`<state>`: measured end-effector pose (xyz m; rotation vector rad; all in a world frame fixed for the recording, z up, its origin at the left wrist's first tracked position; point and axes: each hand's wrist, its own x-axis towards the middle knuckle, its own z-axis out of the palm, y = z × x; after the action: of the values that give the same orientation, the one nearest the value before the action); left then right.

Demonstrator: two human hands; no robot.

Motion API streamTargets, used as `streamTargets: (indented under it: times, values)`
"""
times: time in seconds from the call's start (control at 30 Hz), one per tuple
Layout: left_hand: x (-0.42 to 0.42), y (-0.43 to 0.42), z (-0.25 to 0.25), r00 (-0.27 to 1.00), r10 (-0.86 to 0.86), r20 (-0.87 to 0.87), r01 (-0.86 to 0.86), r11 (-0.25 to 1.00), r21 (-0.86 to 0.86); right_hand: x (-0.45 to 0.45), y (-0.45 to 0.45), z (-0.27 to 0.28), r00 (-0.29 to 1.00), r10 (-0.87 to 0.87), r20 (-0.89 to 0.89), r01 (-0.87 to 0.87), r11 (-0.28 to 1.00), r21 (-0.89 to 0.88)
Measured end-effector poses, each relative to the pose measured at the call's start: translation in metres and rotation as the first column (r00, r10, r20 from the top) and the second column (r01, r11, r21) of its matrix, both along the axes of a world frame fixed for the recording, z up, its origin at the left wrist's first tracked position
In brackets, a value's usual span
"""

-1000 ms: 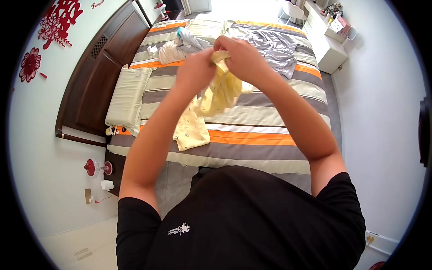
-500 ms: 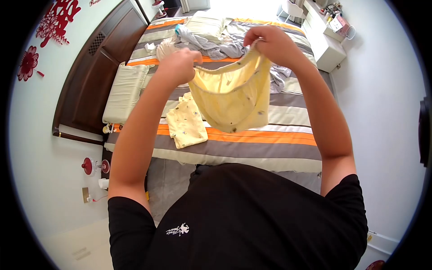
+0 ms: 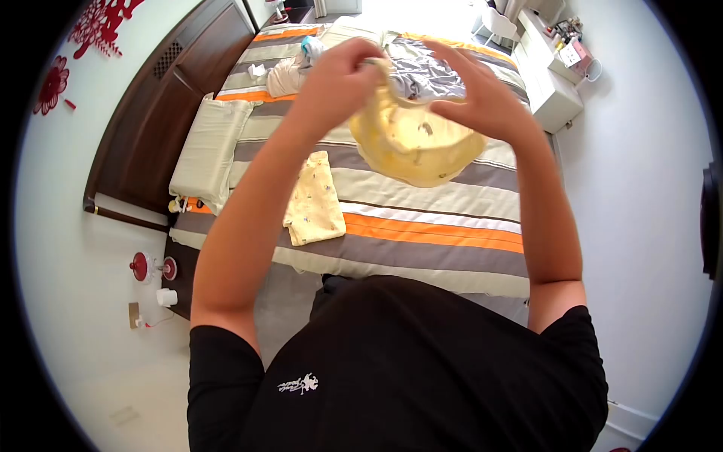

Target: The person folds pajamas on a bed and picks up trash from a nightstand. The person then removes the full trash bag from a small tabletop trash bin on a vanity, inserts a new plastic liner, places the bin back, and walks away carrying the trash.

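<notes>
A yellow patterned garment [image 3: 422,154] with a gathered waistband hangs in the air over the bed, its opening spread and its cloth blurred by motion. My left hand [image 3: 343,83] is closed on the waistband at its left end. At the right side of the opening is my right hand [image 3: 482,98], its fingers apart and the thumb stretched toward the cloth; it grips nothing that I can see. Below and to the left, a folded yellow garment [image 3: 316,203] with the same small pattern lies on the striped bed [image 3: 437,233].
Pillows [image 3: 211,147] lie by the dark headboard [image 3: 143,151]. Crumpled grey cloth [image 3: 425,71] is on the far part of the bed. A white cabinet [image 3: 553,98] stands at the right, a red-and-white lamp [image 3: 141,267] at the lower left.
The yellow garment was bunched, then stretched wide between both hands; now its cloth swings up and to the right. My right hand has let go of the waistband and opened.
</notes>
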<state>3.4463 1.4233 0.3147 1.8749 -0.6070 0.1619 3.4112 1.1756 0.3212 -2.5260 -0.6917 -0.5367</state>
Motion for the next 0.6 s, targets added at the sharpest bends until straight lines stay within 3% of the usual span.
streamTargets:
  times: [0.03, 0.07, 0.1, 0.17, 0.2, 0.27, 0.3, 0.33, 0.37, 0.4, 0.47, 0.6]
  values:
    - [-0.012, -0.014, 0.012, 0.994, -0.09, 0.063, 0.088, 0.996, 0.03, -0.004, 0.016, 0.001, 0.985, 0.159, -0.067, -0.136, 0.954, 0.269]
    - [-0.02, -0.024, 0.02, 0.982, -0.165, 0.095, 0.163, 0.986, 0.027, -0.004, 0.027, 0.009, 0.883, 0.255, -0.394, -0.172, 0.957, 0.235]
    - [-0.029, -0.027, 0.028, 0.968, -0.185, 0.171, 0.181, 0.983, 0.041, 0.0, 0.034, 0.001, 0.908, 0.196, -0.371, -0.135, 0.973, 0.185]
    - [-0.039, -0.023, 0.024, 0.96, -0.097, 0.264, 0.157, 0.963, -0.218, 0.013, 0.039, -0.02, 0.9, 0.213, -0.38, -0.013, 0.885, 0.465]
    - [-0.042, -0.015, 0.014, 0.961, -0.087, 0.264, 0.147, 0.965, -0.217, 0.011, 0.042, -0.02, 0.898, 0.222, -0.38, -0.022, 0.884, 0.466]
    - [-0.037, 0.008, -0.026, 0.994, 0.036, 0.108, 0.02, 0.877, -0.479, 0.002, 0.046, -0.016, 0.889, 0.366, -0.274, 0.03, 0.552, 0.833]
    - [-0.034, 0.013, -0.051, 0.999, -0.039, -0.02, 0.03, 0.937, -0.347, 0.001, 0.046, -0.015, 0.888, 0.367, -0.276, 0.032, 0.55, 0.835]
    - [-0.035, 0.017, -0.079, 0.983, -0.086, -0.162, 0.05, 0.975, -0.217, -0.002, 0.046, -0.015, 0.815, 0.531, -0.234, -0.047, 0.461, 0.886]
    - [-0.036, 0.016, -0.104, 0.94, -0.101, -0.326, 0.007, 0.96, -0.279, -0.002, 0.046, -0.015, 0.713, 0.678, -0.177, -0.111, 0.358, 0.927]
    - [-0.046, 0.017, -0.108, 0.828, -0.1, -0.552, -0.031, 0.974, -0.223, -0.001, 0.047, -0.015, 0.679, 0.715, -0.167, -0.112, 0.326, 0.939]
    - [-0.076, 0.03, -0.116, 0.712, -0.288, -0.641, 0.185, 0.957, -0.224, -0.006, 0.056, -0.012, 0.682, 0.708, -0.181, -0.058, 0.299, 0.953]
    - [-0.107, 0.038, -0.143, 0.677, -0.279, -0.681, 0.334, 0.941, -0.054, -0.025, 0.073, -0.028, 0.705, 0.632, -0.32, 0.179, 0.278, 0.944]
